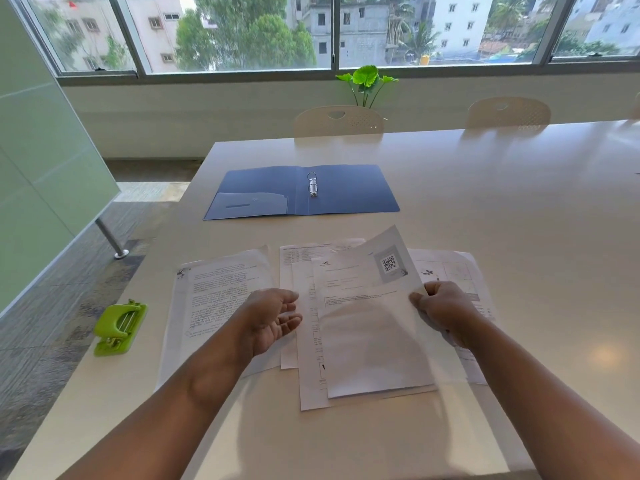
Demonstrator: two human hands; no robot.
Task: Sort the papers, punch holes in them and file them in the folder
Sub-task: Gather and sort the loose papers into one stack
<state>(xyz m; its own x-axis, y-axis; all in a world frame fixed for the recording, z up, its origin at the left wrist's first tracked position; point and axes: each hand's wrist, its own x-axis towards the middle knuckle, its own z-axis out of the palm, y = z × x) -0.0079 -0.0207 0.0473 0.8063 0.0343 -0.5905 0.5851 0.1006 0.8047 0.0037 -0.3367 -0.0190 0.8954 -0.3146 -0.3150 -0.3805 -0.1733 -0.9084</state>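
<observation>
Several printed papers lie spread on the white table (485, 188) in front of me. My right hand (446, 310) grips the right edge of a sheet with a QR code (370, 317) and lifts that side off the pile. My left hand (273, 317) hovers with relaxed fingers, palm turned right, between a text-covered sheet (214, 292) on the left and the middle pile (308, 368). More sheets (453, 268) lie under my right hand. An open blue ring folder (346, 192) lies flat farther back. A green hole punch (119, 329) sits near the table's left edge.
Two cream chairs (339, 121) (509, 112) stand at the far side of the table, with a green plant (367, 81) behind them under the window. A frosted glass partition (45, 161) stands at the left, beyond the table's left edge.
</observation>
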